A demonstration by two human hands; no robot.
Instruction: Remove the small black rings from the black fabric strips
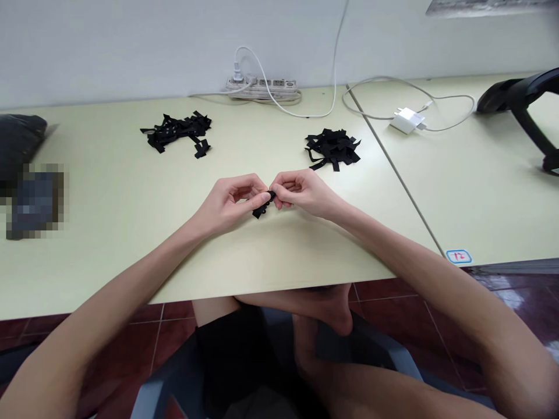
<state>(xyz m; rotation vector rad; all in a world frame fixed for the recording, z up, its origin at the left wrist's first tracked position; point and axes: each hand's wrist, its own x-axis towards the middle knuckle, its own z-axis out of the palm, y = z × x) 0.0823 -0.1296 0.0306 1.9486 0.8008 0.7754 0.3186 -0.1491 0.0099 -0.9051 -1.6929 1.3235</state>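
A short black fabric strip [258,212] with small bumps or loops along one edge is held over the table between my two hands. My left hand [236,201] pinches it between thumb and fingers, and its lower end sticks out below the thumb. At the strip's upper right end, my right hand [303,191] is closed in a pinch; its fingertips partly cover that end. Beyond my left hand lies a loose pile of black strips [174,131]. Another heap of black fabric pieces [334,148] rests just past my right hand.
Against the wall sits a power strip [262,88] with white cables. A white charger [407,120] lies to the right, near a black curved stand [519,105]. On the left are a black bag [20,142] and a blurred-out object [37,203]. A seam crosses the pale table [109,233].
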